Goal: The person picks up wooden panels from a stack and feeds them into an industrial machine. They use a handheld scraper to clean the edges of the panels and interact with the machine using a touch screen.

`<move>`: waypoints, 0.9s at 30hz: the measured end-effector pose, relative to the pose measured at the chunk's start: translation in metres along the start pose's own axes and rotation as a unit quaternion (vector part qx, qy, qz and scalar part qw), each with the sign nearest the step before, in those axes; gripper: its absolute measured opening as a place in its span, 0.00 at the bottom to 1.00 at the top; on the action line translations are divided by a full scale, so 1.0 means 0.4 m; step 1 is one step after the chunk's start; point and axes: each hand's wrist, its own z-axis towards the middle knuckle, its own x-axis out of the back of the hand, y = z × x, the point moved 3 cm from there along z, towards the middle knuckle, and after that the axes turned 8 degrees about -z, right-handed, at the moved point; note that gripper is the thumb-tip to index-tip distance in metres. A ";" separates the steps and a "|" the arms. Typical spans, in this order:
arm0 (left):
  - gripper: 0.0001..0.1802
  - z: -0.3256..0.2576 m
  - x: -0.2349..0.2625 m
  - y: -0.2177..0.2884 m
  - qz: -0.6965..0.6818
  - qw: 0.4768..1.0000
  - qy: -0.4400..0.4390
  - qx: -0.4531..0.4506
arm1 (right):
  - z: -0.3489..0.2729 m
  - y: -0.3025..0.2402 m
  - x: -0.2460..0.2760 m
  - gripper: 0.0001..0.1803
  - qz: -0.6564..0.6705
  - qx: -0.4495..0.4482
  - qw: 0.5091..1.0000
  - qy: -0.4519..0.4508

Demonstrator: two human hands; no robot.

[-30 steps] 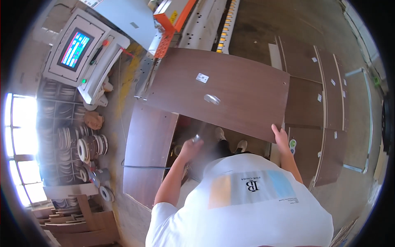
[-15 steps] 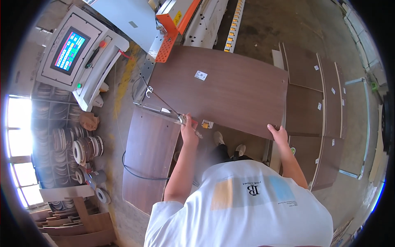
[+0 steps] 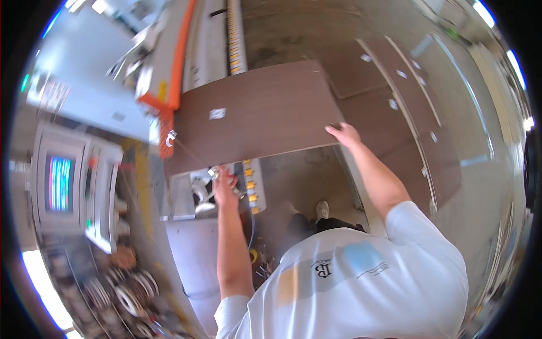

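Note:
A large brown wood-grain board (image 3: pixel 271 113) with a white label lies across the machine's roller track in front of me. My right hand (image 3: pixel 345 134) grips its right edge by the near corner, thumb on top and fingers underneath. At the near edge, toward the left, my left hand (image 3: pixel 224 189) is closed around an air blow gun (image 3: pixel 213 172). The gun's long thin nozzle reaches over the board's left end, and a red part shows beside my fingers. A white hook-shaped piece (image 3: pixel 170 138) sits near the orange bracket.
Orange machine guard (image 3: pixel 183 56) stands at the far left, with yellow rollers (image 3: pixel 250 183) below the board's near edge. A control panel (image 3: pixel 60 179) is at left, above edging rolls (image 3: pixel 132 299). Stacked brown panels (image 3: pixel 395 130) lie at right. Another board (image 3: pixel 195 254) stands beside my left arm.
The board has moved away from me, uncovering rollers at its near side. Both hands have gone forward with it, the right still gripping its corner. The view has turned and is blurred.

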 end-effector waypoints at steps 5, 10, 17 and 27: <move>0.25 -0.100 -0.119 0.080 0.550 0.784 -0.228 -0.177 | -0.106 0.127 -0.049 0.40 0.097 -0.036 0.994 0.018; 0.32 -0.341 -0.268 0.016 0.793 0.474 -0.334 -0.187 | -0.356 0.580 -0.223 0.38 -0.103 -0.025 0.993 -0.053; 0.33 -0.478 -0.280 -0.172 0.794 0.408 -0.429 -0.139 | -0.882 0.990 -0.251 0.26 0.008 -0.325 0.941 -0.095; 0.23 -0.845 -0.322 -0.390 0.767 0.190 -0.606 -0.092 | -0.945 1.018 -0.289 0.23 0.183 -0.379 0.906 -0.045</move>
